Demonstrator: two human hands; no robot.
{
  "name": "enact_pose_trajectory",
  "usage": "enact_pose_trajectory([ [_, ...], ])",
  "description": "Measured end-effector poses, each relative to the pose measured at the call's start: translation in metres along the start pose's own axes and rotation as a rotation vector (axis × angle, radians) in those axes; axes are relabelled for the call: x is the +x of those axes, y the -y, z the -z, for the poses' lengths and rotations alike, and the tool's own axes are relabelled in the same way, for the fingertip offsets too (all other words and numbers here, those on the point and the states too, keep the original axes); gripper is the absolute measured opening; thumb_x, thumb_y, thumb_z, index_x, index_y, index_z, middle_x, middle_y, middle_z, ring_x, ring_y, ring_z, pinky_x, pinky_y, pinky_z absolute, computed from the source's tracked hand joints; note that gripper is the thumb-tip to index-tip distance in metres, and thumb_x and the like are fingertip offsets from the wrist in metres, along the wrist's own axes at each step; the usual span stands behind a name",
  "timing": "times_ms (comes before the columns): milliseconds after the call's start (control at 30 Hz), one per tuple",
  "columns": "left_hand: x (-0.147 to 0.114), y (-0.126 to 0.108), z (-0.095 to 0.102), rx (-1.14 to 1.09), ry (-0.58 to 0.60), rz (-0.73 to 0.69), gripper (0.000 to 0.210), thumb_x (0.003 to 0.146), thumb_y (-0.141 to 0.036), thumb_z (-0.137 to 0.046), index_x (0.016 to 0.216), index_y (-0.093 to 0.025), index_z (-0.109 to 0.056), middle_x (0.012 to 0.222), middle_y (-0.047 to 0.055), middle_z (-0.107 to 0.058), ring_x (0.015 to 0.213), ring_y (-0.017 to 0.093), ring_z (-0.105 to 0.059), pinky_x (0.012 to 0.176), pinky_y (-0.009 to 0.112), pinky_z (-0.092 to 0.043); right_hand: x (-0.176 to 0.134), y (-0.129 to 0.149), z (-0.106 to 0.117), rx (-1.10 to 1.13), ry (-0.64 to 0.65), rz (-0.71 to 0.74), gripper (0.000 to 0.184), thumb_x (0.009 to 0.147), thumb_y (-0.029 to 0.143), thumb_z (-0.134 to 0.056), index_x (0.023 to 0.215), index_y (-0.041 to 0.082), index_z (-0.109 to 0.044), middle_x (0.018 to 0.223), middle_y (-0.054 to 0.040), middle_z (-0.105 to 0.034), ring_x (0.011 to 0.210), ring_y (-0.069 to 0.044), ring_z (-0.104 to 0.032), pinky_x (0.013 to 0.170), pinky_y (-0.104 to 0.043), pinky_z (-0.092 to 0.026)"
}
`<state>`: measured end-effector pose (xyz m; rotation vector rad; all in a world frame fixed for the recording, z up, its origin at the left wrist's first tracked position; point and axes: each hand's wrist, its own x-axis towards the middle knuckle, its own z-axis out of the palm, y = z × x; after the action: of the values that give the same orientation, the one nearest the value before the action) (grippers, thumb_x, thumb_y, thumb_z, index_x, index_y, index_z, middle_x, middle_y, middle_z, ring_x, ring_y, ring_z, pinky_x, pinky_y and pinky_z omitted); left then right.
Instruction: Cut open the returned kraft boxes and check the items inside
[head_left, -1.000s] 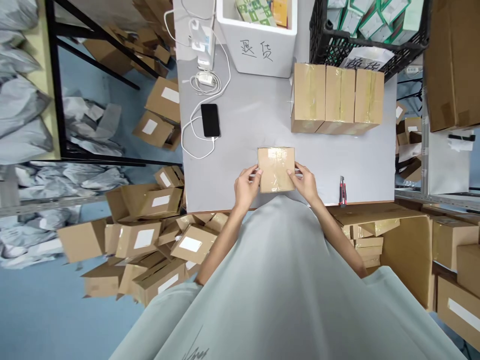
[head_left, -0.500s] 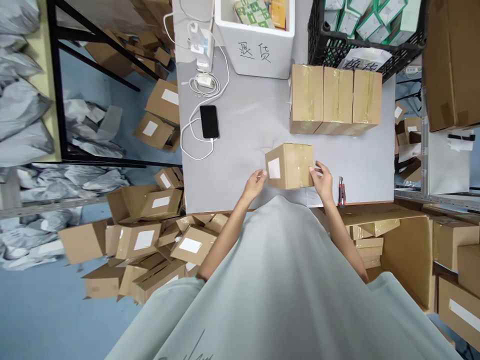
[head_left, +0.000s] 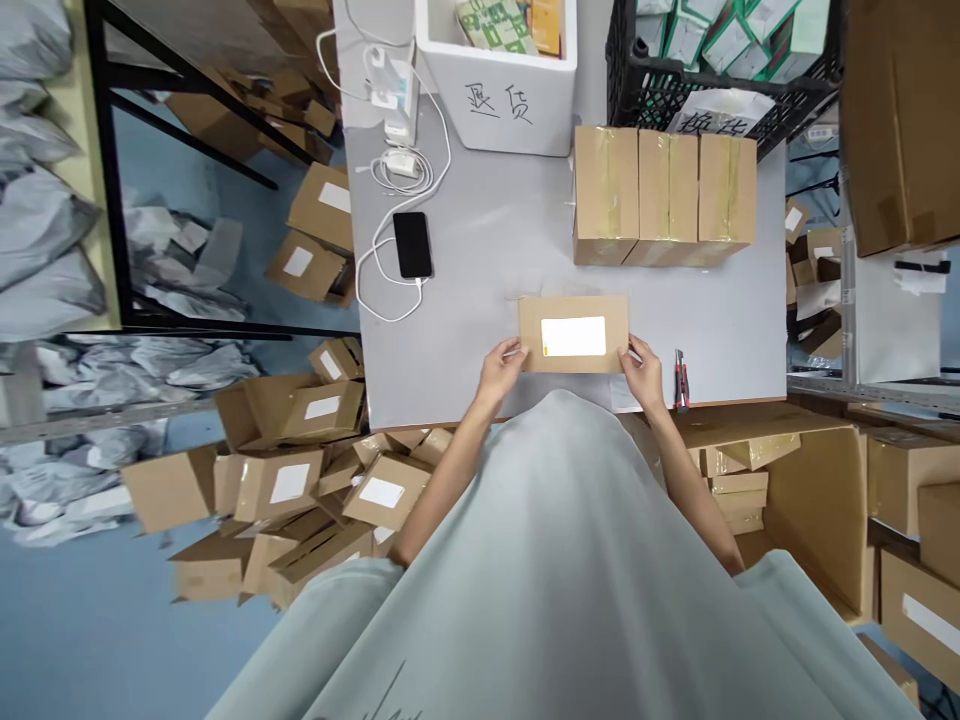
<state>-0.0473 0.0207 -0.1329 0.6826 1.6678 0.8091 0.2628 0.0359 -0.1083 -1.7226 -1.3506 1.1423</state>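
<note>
Between my hands is a small brown cardboard box (head_left: pixel 532 345), its face with a white label (head_left: pixel 574 337) turned up toward me. My left hand (head_left: pixel 501 370) grips the box's left end, and my right hand (head_left: pixel 641 370) pinches its lower right corner. The box is held over the grey tabletop (head_left: pixel 480 250) close to the front edge; whether it rests on the table I cannot tell. A red and black utility knife (head_left: pixel 681 380) lies just right of my right hand.
Three taped cardboard boxes (head_left: pixel 666 195) stand in a row behind. A white foam bin (head_left: pixel 495 105) and a black crate (head_left: pixel 724 90) are at the back. A phone (head_left: pixel 413 245) with cables lies left. Opened cartons (head_left: pixel 300 480) pile on the left; a large open carton (head_left: pixel 817 500) stands right.
The box has been turned so its labelled side, earlier facing left, now faces up toward me. My left hand has come into contact with it; my right hand keeps hold.
</note>
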Motion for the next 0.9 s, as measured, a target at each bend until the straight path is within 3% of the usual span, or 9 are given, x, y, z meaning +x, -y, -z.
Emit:
enact_pose_trajectory([
  [200, -0.003, 0.014, 0.05, 0.027, -0.169, 0.003, 0.043, 0.091, -0.037, -0.076, 0.128, -0.017, -0.078, 0.139, 0.019, -0.079, 0.117, 0.029, -0.079, 0.112, 0.05, -0.063, 0.001, -0.021, -0.057, 0.056, 0.17, -0.064, 0.073, 0.096, 0.068, -0.067, 0.145, 0.016, -0.076, 0.154, -0.0206, -0.072, 0.132, -0.032, -0.075, 0.117, -0.055, -0.061],
  [367, -0.003, 0.025, 0.068, 0.008, -0.253, 0.01, 0.045, 0.087, -0.035, -0.074, 0.128, -0.018, -0.078, 0.143, 0.019, -0.077, 0.118, 0.029, -0.078, 0.114, 0.052, -0.061, 0.008, -0.026, -0.085, 0.003, 0.228, -0.059, 0.069, 0.097, 0.064, -0.067, 0.145, 0.016, -0.077, 0.152, -0.0205, -0.074, 0.122, -0.031, -0.08, 0.113, -0.054, -0.063],
  [500, -0.01, 0.023, 0.067, 0.026, -0.26, -0.05, 0.047, 0.09, -0.043, -0.074, 0.13, -0.019, -0.076, 0.137, 0.017, -0.08, 0.117, 0.028, -0.078, 0.11, 0.049, -0.063, 0.018, -0.031, -0.079, -0.012, 0.203, -0.093, 0.061, 0.096, 0.06, -0.069, 0.138, 0.019, -0.081, 0.148, -0.0168, -0.078, 0.123, -0.032, -0.081, 0.115, -0.054, -0.061],
  [600, -0.019, 0.014, 0.057, 0.036, -0.202, -0.152, 0.051, 0.095, -0.049, -0.071, 0.135, -0.019, -0.075, 0.13, 0.016, -0.082, 0.114, 0.027, -0.079, 0.107, 0.046, -0.064, 0.024, -0.04, -0.064, 0.012, 0.171, -0.116, 0.057, 0.094, 0.059, -0.068, 0.131, 0.018, -0.083, 0.141, -0.0165, -0.081, 0.125, -0.033, -0.08, 0.116, -0.056, -0.06],
  [700, -0.019, 0.003, 0.042, 0.01, -0.133, -0.21, 0.051, 0.092, -0.047, -0.076, 0.136, -0.019, -0.074, 0.136, 0.017, -0.08, 0.127, 0.029, -0.076, 0.115, 0.048, -0.06, 0.028, -0.05, -0.047, 0.0, 0.079, -0.194, 0.056, 0.093, 0.06, -0.068, 0.122, 0.015, -0.083, 0.132, -0.0185, -0.084, 0.123, -0.034, -0.08, 0.115, -0.058, -0.061],
  [800, -0.01, -0.007, 0.027, -0.028, -0.096, -0.137, 0.062, 0.084, -0.042, -0.087, 0.139, -0.018, -0.071, 0.152, 0.02, -0.071, 0.141, 0.033, -0.07, 0.119, 0.05, -0.058, 0.031, -0.051, -0.034, -0.017, 0.011, -0.277, 0.055, 0.09, 0.06, -0.072, 0.118, 0.013, -0.082, 0.126, -0.0204, -0.085, 0.116, -0.034, -0.081, 0.112, -0.06, -0.062],
  [900, -0.003, -0.015, 0.013, -0.062, 0.014, -0.078, 0.073, 0.08, -0.042, -0.092, 0.143, -0.017, -0.067, 0.15, 0.022, -0.071, 0.134, 0.033, -0.073, 0.112, 0.049, -0.063, 0.027, -0.036, -0.02, -0.046, -0.069, -0.23, 0.059, 0.088, 0.061, -0.075, 0.12, 0.011, -0.082, 0.132, -0.0247, -0.082, 0.118, -0.035, -0.08, 0.116, -0.061, -0.059],
])
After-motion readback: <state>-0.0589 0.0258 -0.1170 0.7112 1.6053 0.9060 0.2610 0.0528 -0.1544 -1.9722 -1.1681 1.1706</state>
